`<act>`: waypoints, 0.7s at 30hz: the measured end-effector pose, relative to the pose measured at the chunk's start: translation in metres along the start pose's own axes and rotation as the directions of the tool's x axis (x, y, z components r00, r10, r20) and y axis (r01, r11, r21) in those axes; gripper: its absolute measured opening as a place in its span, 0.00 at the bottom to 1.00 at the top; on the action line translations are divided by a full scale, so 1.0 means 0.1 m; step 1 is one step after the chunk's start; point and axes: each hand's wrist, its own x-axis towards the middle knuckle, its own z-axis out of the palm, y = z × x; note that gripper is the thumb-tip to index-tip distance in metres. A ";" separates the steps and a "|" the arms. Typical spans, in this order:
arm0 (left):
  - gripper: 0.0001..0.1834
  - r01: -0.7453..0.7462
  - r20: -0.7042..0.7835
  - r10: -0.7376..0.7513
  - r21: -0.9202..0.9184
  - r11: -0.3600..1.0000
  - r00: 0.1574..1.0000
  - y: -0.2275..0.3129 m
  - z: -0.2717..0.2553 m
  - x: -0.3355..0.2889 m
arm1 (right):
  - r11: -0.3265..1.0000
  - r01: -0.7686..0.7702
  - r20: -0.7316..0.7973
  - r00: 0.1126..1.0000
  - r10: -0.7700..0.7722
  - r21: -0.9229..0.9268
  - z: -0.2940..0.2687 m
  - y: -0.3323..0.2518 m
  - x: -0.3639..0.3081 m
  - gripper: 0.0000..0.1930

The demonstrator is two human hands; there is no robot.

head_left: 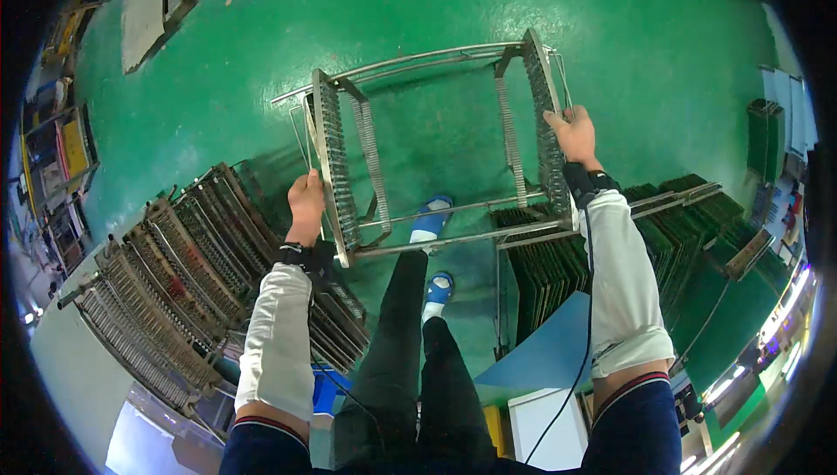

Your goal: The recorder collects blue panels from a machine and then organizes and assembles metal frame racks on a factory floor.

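Between my two hands hangs an open metal rack (335,161) with slotted side walls joined by long metal rods. It is held above the green floor, and no boards show between its walls. My left hand (306,203) is closed on the wire handle at the rack's left side. On the opposite side my right hand (575,137) grips the other handle, with the thumb against the slotted wall. The rack's right end is tilted a little higher in the picture. White sleeve covers and dark wristbands are on both forearms.
Several similar slotted metal racks (166,274) stand close together at my left. At my right, a rack filled with green boards (558,270) stands near a blue sheet (545,349). My feet in blue slippers (433,211) are below the rack. Shelving (74,144) lines the far left.
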 end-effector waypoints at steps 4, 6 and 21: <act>0.19 0.079 0.094 -0.073 -0.060 0.995 0.993 0.15 -0.08 -0.07 | 0.995 -0.052 0.141 0.989 0.039 0.085 -0.07 -0.05 0.03 0.33; 0.19 0.074 0.084 -0.072 -0.027 0.997 0.994 0.16 -0.09 -0.12 | 0.993 -0.062 0.183 0.982 0.043 0.101 -0.12 -0.03 0.01 0.32; 0.18 0.019 -0.164 -0.074 -0.315 0.949 0.984 -0.20 -0.30 -0.92 | 0.816 -0.261 0.201 0.963 0.181 0.516 -0.77 0.04 -0.97 0.20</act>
